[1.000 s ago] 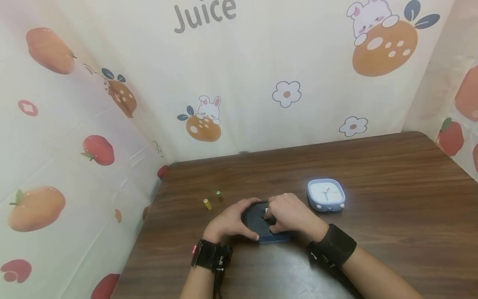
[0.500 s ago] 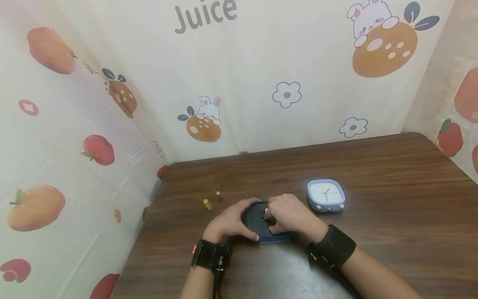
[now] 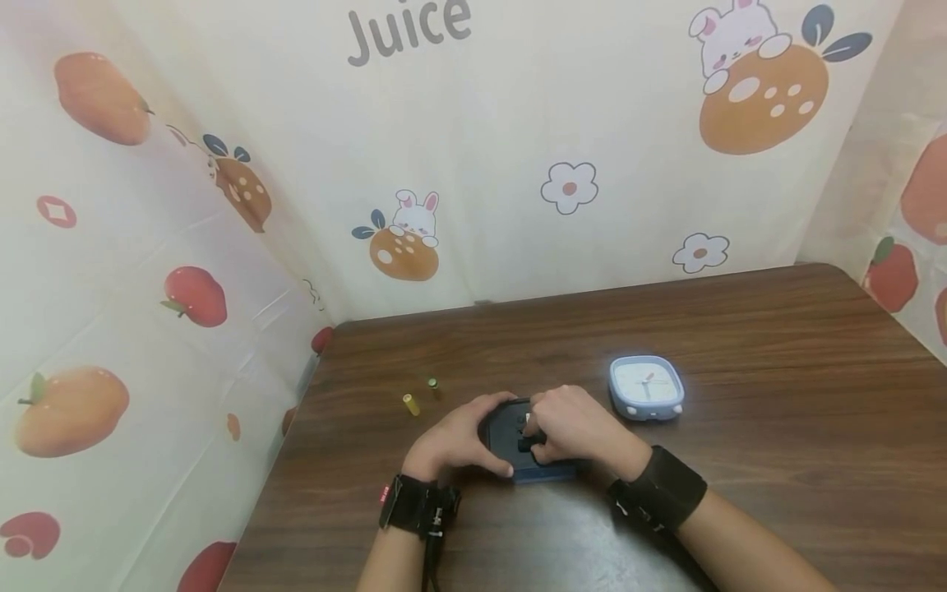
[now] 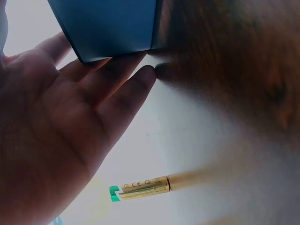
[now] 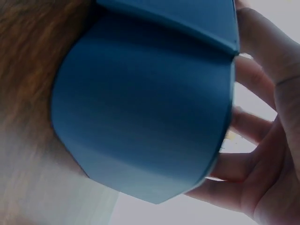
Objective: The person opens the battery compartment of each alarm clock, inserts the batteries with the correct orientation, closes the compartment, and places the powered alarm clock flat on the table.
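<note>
Between my hands is a blue clock [image 3: 505,437], its black back turned up and its face hidden. My left hand [image 3: 457,433] grips its left side, thumb at the near edge and fingers at the far one. My right hand [image 3: 577,423] bends over the back, index finger and thumb pinching at the small battery cover, mostly hidden by the fingers. A dark patch shows beside that thumb. In the right wrist view the blue casing [image 5: 140,108] fills the middle, with fingers [image 5: 253,124] behind it. The left wrist view has the casing [image 4: 110,28] against the left fingers.
Left of the clock, a yellow battery [image 3: 411,404] and a green-topped battery [image 3: 432,384] stand on the brown wooden table [image 3: 740,345]. A light blue alarm clock [image 3: 646,386] with a white dial sits right of my right hand. A printed curtain [image 3: 503,247] backs the table.
A dark patch now shows on the clock's back beside my right thumb, where a flat panel outline was before. The thumb has shifted slightly; my left hand and the batteries stay put.
</note>
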`<state>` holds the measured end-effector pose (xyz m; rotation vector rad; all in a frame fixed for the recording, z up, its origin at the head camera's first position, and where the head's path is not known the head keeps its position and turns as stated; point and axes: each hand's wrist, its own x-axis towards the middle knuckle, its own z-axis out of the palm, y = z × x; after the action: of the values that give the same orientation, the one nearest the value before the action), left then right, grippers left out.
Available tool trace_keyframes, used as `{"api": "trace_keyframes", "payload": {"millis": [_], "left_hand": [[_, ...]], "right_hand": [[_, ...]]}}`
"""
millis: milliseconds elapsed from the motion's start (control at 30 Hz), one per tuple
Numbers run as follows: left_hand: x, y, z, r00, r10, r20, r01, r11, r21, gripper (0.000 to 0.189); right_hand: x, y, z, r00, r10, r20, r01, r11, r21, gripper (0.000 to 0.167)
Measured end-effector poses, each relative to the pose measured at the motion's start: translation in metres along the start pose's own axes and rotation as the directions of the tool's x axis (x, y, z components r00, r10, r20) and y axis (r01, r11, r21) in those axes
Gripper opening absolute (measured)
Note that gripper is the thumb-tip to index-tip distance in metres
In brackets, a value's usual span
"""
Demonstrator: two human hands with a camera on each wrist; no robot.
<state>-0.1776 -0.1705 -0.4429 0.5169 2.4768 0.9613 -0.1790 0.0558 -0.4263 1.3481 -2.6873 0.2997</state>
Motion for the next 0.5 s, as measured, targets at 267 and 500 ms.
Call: {"api": "trace_keyframes", "payload": {"millis": [267,500], "left_hand": [[0.0015,0.0008,0.0009,1.0,0.009,0.005,-0.009,1.0,0.006,0.092],[-0.0002,-0.0003,0.0001,1.0,0.013,0.009,-0.012,1.0,-0.01,0.092]], "right_hand": [[-0.0032,-0.0005,-0.0014,1.0,0.021,0.012,-0.022,0.999,0.047,0.016],[-0.0059,-0.0015,-0.002,0.997,0.078,0.01,-0.079,0.994,0.081,0.017]]}}
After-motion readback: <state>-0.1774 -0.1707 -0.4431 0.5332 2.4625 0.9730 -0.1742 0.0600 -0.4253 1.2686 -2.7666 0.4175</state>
